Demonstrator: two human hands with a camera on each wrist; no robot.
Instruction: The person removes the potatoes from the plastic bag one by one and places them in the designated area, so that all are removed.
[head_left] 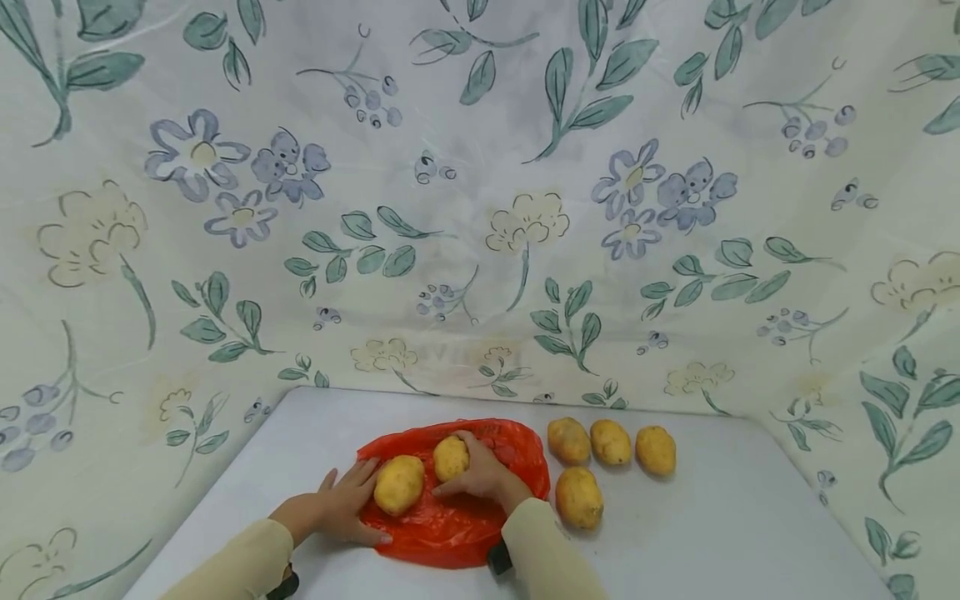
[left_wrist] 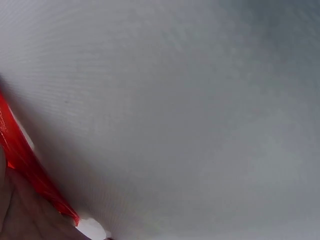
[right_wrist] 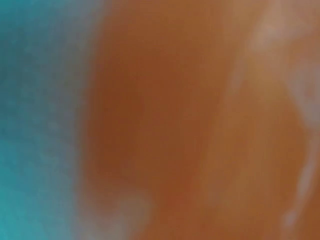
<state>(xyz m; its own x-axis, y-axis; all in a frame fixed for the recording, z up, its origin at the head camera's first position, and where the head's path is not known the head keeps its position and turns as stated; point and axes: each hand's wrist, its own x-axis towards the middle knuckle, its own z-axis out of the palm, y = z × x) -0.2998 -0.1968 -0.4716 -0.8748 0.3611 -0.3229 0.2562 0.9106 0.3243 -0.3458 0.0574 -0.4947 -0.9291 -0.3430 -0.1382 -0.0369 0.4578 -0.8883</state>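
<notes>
A red plastic bag lies spread on the white table, with two potatoes on it in the head view. My left hand rests at the bag's left edge, thumb and fingers spread beside the larger potato. With curled fingers, my right hand grips the smaller potato over the middle of the bag. In the left wrist view, part of the left hand shows against the red bag. The right wrist view is an orange and teal blur.
Several more potatoes sit on the table right of the bag: three in a back row, such as the end potato, and one potato nearer the front. A floral cloth hangs behind the white table and along its sides.
</notes>
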